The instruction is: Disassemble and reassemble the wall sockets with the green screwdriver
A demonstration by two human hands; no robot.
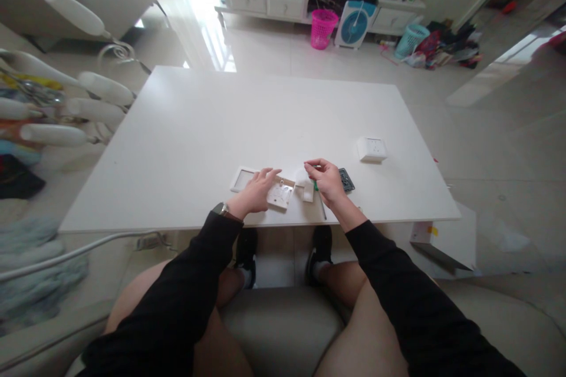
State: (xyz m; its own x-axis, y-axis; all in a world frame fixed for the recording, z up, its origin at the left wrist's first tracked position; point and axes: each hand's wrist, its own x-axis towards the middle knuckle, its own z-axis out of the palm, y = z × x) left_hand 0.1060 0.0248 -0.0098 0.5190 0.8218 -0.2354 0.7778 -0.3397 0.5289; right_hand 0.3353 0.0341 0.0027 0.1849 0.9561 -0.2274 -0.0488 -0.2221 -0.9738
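Note:
My left hand, with a watch at its wrist, is at the left side of a shallow white back box. Its fingers are stretched apart over the box edge. Beyond that hand lies a white rectangular frame, partly covered by it. My right hand is raised just right of the box, thumb and fingertips pinched; what they hold is too small to make out. Beneath it are a small white rectangular piece and a screwdriver with a green part showing. A dark socket module lies to its right.
An assembled white socket box stands farther right on the white table. The table's near edge runs above my knees. White lamp arms reach beside the left edge. A pink basket and a blue fan stand beyond.

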